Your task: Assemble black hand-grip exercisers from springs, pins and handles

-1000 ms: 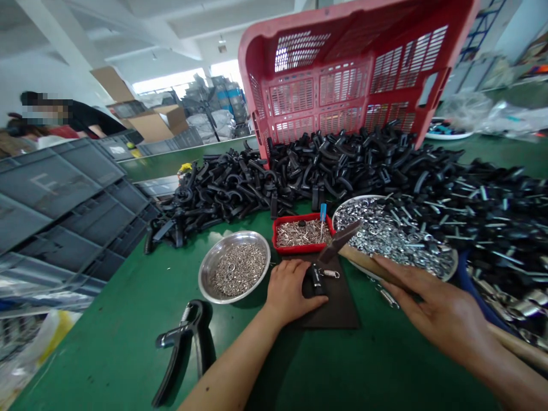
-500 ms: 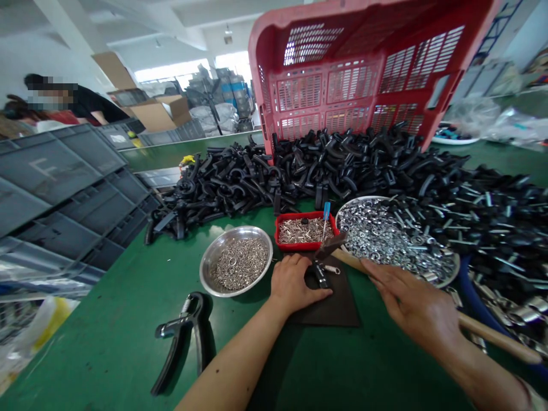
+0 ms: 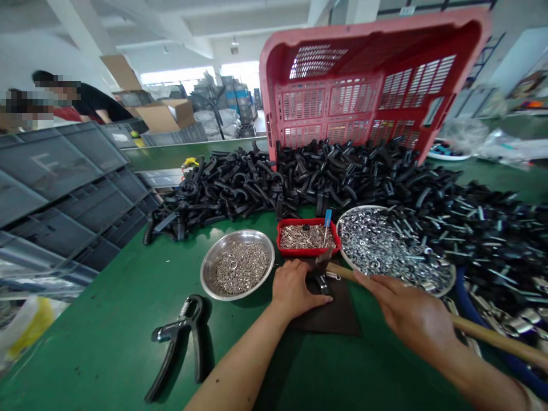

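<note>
My left hand (image 3: 297,288) rests on a dark rubber mat (image 3: 331,314), its fingers holding a small black plastic part (image 3: 322,283) with a short steel spring (image 3: 333,275) beside it. My right hand (image 3: 406,311) grips the wooden handle of a hammer (image 3: 479,330). The dark hammer head (image 3: 324,257) hangs just above the black part, close to my left fingertips. Its lower face is hidden from this view, so I cannot tell whether it touches the part.
A red tray (image 3: 308,250) of small metal pieces holds a blue-handled screwdriver (image 3: 327,218). Steel bowls of rings (image 3: 208,268) and washers (image 3: 445,290) flank it. Black plastic parts (image 3: 325,182) heap before a tipped red crate (image 3: 359,85). Black hand grippers (image 3: 180,337) lie left; grey crates (image 3: 55,171) stand beyond.
The hammer head has come down and left, from above the tray's corner to just over the black part. My left hand stays on the part, and the view has shifted slightly.
</note>
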Available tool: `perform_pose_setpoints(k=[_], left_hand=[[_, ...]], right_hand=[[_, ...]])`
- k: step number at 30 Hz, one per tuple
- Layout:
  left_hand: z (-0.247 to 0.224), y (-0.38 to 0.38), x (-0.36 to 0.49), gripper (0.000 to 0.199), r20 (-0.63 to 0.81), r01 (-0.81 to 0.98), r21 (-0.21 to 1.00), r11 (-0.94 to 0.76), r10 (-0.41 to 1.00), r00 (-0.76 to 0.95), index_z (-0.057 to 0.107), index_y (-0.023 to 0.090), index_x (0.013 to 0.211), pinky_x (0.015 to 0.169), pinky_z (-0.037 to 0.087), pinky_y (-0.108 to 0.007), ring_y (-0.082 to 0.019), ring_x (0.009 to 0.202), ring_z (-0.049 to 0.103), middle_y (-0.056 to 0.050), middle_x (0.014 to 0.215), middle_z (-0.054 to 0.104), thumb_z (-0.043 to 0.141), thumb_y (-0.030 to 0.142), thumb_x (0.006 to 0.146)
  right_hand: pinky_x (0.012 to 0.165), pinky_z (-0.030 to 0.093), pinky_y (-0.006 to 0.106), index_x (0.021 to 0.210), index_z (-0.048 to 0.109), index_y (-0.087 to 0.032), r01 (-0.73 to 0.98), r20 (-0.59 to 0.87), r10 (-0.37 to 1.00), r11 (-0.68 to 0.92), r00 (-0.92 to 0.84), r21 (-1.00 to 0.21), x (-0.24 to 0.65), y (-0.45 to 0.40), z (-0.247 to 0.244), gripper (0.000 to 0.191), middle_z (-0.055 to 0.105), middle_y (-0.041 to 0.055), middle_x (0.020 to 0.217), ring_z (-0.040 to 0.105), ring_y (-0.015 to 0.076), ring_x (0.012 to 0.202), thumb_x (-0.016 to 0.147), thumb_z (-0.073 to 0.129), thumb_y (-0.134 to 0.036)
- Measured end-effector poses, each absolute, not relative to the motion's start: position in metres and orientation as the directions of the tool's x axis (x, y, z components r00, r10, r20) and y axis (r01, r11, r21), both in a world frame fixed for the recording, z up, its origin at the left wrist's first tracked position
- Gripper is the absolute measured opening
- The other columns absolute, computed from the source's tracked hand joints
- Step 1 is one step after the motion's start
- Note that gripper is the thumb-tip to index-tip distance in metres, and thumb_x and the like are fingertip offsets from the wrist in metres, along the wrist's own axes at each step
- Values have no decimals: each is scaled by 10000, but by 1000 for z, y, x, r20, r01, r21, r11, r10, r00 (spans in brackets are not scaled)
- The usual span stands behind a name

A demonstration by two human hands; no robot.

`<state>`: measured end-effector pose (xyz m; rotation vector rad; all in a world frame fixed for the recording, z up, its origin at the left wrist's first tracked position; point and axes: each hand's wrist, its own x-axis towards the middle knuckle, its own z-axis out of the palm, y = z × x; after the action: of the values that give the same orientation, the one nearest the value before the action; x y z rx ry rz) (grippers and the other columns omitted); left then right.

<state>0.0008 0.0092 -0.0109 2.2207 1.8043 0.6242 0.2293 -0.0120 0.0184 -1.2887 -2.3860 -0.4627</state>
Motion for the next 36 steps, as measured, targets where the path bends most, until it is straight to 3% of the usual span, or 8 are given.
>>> perform_pose_setpoints(k=[5,9,13,15,18,24,28,36], left_hand=[[-15,6,0,656,253,856,457,-241,958,135,539,204,957,803,405,-379,-245,921,517,-44,961,558,654,655,495],[-16,4,-2,728,199,781,598,-183,977,76,482,196,1030,763,437,-345,-226,893,558,-51,989,564,671,640,485],[-12,3,5,771,105,682,727,-84,994,11,455,203,1035,722,457,-346,-232,841,585,-37,924,589,693,635,442],[-9,-1,14,749,133,620,780,-87,991,-28,445,200,1030,747,459,-348,-232,873,579,-43,956,583,706,608,459],[-2,-14,31,634,218,595,792,-138,974,-64,428,181,1051,782,457,-346,-219,900,567,-64,993,566,669,545,591],[38,6,3,407,258,832,483,-271,953,161,529,206,975,768,459,-340,-226,926,547,-67,1037,548,482,545,755],[62,76,-81,263,155,958,198,205,959,-237,543,234,1038,810,429,-332,-220,1004,524,-69,1060,556,371,343,872],[29,175,-130,305,5,958,89,272,962,-274,526,172,1108,836,442,-388,-216,1005,527,-92,1142,516,500,304,835]], right_hand=[[452,463,248,1236,491,-292,917,427,871,349,-242,-192,269,7,25,449,680,34,939,632,167,592,790,510,-344],[388,388,263,1138,596,-208,982,357,927,161,-117,-95,325,33,30,443,680,81,710,570,172,442,734,575,-387],[615,444,353,983,669,-156,976,506,852,201,-133,-81,320,42,34,348,648,163,938,610,266,764,739,558,-377],[665,448,376,995,648,-158,916,504,862,241,-50,-321,279,35,35,385,605,164,1053,593,267,817,727,562,-421],[507,456,296,960,624,-200,459,-28,976,76,-216,-885,201,20,34,381,653,86,875,599,202,679,748,519,-498],[357,311,166,739,515,-209,-324,-323,945,-321,-50,-890,136,24,13,304,499,-64,587,435,59,443,637,678,-445],[342,259,147,765,512,-198,-206,-383,910,-410,-158,-888,145,26,-2,301,470,-74,581,382,31,412,657,670,-431],[385,344,174,825,508,-189,-32,-304,934,-315,-189,-948,142,19,-10,344,460,-60,613,415,54,469,718,574,-509]])
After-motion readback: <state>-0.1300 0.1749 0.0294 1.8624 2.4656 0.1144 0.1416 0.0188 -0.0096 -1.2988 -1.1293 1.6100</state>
